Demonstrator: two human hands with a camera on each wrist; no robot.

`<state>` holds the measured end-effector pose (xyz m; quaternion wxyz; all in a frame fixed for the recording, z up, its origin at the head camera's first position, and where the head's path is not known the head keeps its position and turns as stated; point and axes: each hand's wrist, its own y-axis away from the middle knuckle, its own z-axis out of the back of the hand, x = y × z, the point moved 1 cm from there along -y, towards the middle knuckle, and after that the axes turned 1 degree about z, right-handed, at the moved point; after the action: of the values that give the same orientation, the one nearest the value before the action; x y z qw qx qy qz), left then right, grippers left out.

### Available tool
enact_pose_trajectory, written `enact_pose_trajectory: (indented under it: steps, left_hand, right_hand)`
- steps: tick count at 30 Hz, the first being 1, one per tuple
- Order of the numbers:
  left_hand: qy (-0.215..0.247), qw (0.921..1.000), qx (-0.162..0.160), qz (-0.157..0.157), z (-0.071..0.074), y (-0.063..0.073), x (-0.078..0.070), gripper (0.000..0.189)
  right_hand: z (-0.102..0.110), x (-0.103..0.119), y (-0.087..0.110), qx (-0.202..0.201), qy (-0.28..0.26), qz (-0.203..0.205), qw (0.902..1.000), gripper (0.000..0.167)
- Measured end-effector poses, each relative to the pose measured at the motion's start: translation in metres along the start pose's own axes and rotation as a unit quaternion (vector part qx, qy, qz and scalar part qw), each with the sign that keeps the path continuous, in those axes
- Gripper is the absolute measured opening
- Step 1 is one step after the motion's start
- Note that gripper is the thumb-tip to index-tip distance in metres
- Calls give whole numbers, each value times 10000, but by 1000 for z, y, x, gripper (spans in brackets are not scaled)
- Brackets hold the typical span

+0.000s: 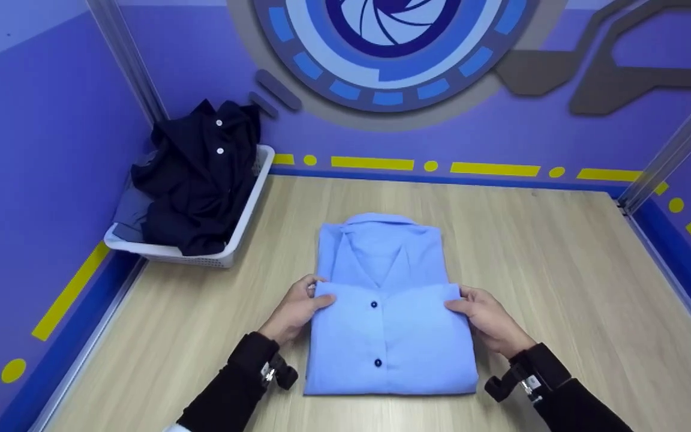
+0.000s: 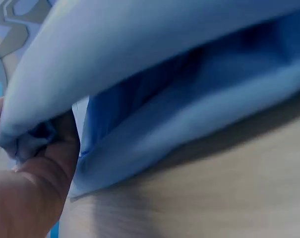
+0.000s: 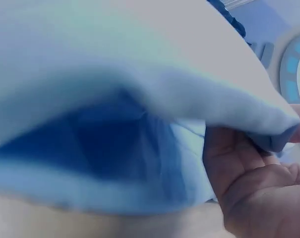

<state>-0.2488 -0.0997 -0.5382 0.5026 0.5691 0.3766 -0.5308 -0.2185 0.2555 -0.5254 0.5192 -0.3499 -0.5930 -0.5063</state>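
Observation:
A light blue shirt (image 1: pixel 345 342) with dark buttons lies on the table, folded into a rectangle, its collar toward the back wall. The lower part is doubled up over the front, and its top edge crosses below the collar. At that flap's left corner, my left hand (image 1: pixel 294 309) pinches the cloth, thumb on top and fingers beneath. My right hand (image 1: pixel 492 318) grips the right corner in the same way. Both wrist views show the upper layer of the shirt (image 2: pixel 115 49) raised off the layer below, with a dark gap between. Some fingertips are hidden under the cloth.
A white plastic basket (image 1: pixel 234 255) stands at the back left, against the side wall. Heaped in it is a dark navy garment (image 1: pixel 201 180) with white buttons, above greyish-blue cloth (image 1: pixel 132 204). Blue-purple panels enclose the wooden tabletop (image 1: pixel 567 270) at the back and both sides.

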Motion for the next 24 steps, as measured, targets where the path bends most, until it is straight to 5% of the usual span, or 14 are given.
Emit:
enact_pose_trajectory:
  steps: [6,10,12,13,17,19,20,21,24]
  left_hand:
    - [-941,9944,-254,-400,-1,3,9,40]
    - [-1793,9798,-715,-521,-6,8,9,45]
    - [-2703,9531,-968,-957,-12,13,5,49]
    - [-3283,9301,-1047,-1274,-16,16,3,51]
    - [-5316,7983,-713,-2739,-38,28,-3,55]
    - [-5893,7537,-120,-2907,-48,34,-2,59]
    - [-6065,7420,168,-2851,-51,37,-2,61]
    - [-6174,7401,461,-2626,-54,39,-1,64]
    - [-6318,7418,1012,-2008,-55,43,3,69]
  right_hand:
    - [-7,-10,2,-858,1596,-18,9834,30]
    - [-12,-9,3,-1277,2761,338,9520,23]
    - [-16,-8,5,-1505,3509,925,9196,30]
    - [-20,-7,7,-1605,3914,1340,8962,35]
    - [-38,-9,12,-1618,5221,3085,7785,57]
    - [-47,-11,15,-1230,5637,3567,7348,60]
    - [-50,-13,17,-958,5759,3652,7251,60]
    - [-53,-14,19,-688,5853,3640,7212,60]
    - [-54,-20,23,6,5870,3244,7417,61]
